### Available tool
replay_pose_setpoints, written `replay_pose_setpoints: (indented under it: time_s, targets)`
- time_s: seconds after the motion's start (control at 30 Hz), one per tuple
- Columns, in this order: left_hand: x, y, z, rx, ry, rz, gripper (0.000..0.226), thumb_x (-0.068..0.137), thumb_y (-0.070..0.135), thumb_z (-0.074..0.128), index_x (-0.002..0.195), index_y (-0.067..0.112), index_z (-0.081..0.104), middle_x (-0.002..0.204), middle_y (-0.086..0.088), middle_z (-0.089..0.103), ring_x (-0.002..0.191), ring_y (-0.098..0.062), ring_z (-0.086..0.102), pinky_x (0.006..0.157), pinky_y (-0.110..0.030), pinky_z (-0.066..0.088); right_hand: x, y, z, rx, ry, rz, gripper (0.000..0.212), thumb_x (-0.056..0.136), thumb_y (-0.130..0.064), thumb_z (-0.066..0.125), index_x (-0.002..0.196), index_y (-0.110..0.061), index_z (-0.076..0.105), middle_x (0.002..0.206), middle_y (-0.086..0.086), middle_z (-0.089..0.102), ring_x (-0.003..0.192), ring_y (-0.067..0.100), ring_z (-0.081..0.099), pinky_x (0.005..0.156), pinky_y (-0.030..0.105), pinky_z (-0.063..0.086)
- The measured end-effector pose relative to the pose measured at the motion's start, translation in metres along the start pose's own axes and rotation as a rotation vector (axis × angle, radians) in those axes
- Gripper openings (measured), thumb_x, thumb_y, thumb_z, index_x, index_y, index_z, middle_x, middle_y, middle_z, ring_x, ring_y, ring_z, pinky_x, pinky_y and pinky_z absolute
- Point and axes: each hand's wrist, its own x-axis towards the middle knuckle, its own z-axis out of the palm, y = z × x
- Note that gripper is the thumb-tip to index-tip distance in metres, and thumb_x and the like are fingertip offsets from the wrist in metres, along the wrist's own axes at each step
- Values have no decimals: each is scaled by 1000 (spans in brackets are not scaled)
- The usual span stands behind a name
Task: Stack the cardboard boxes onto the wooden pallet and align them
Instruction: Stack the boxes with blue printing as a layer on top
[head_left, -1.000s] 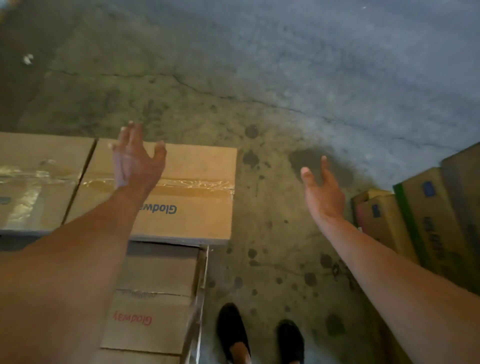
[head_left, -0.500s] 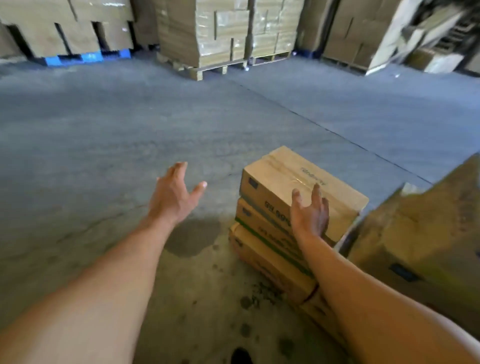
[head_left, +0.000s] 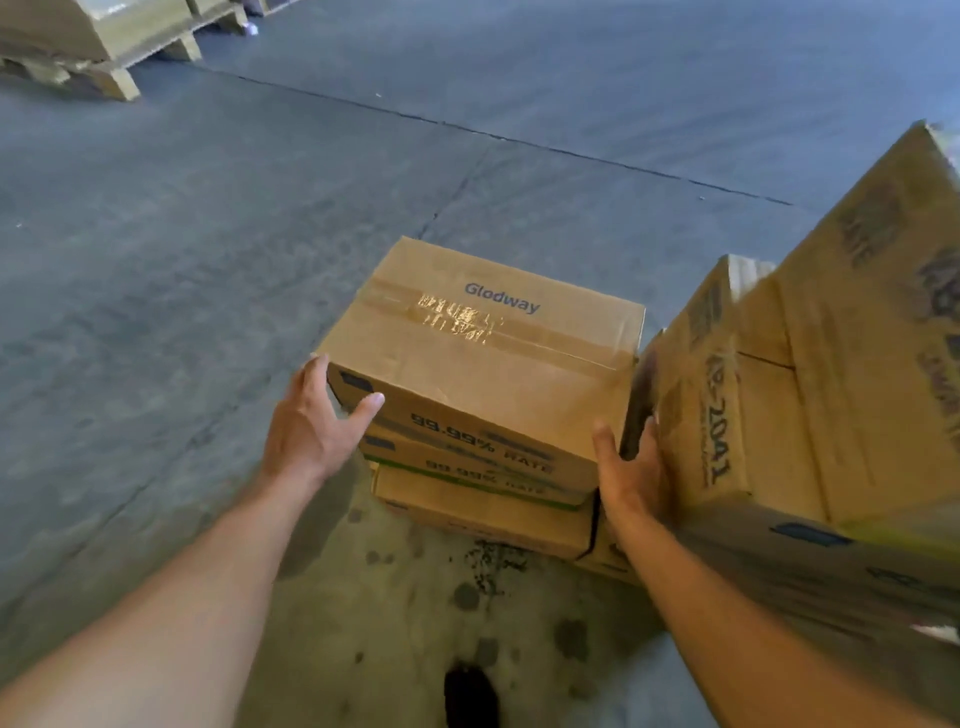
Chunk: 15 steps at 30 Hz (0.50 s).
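A single camera sits on my head. It faces forward and tilts down, so my forearms run up from the bottom corners and the toe of my shoe (head_left: 470, 696) shows at the lower edge. The top cardboard box (head_left: 483, 358) is close, near the middle, with my left hand (head_left: 311, 431) and right hand (head_left: 631, 478) at its two sides. The wide lens also takes in the grey floor (head_left: 182, 291) beyond, a wooden pallet (head_left: 111, 78) far off at upper left, and a taller box stack (head_left: 841, 374), blurred, close on the right.
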Motion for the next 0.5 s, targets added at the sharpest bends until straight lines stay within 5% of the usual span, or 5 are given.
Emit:
replay_pose_setpoints:
  time_s: [0.13, 0.3, 0.5]
  targets:
    - [57, -17, 21, -34, 23, -69, 95, 86, 50, 72, 156, 4, 26, 162, -15, 28, 149, -29, 27, 118, -37, 23, 25, 8, 28, 84, -7, 51, 84, 94, -58, 58, 160, -25, 19, 163, 5, 31, 148, 33, 30, 118, 47, 25]
    - [124, -37, 46, -141, 23, -208, 104, 83, 55, 73, 157, 4, 22, 164, -15, 25, 150, -27, 26, 120, -34, 21, 47, 25, 54, 303, 102, 56, 58, 89, -47, 71, 141, -28, 54, 128, -2, 63, 119, 26, 59, 105, 49, 47]
    - [150, -60, 75, -432, -24, -397, 127, 51, 71, 86, 155, 20, 33, 149, -5, 50, 131, -26, 52, 106, -45, 47, 53, 38, 69, 579, 121, 192, 27, 80, -50, 79, 100, -60, 64, 115, -18, 66, 112, 15, 63, 97, 55, 54]
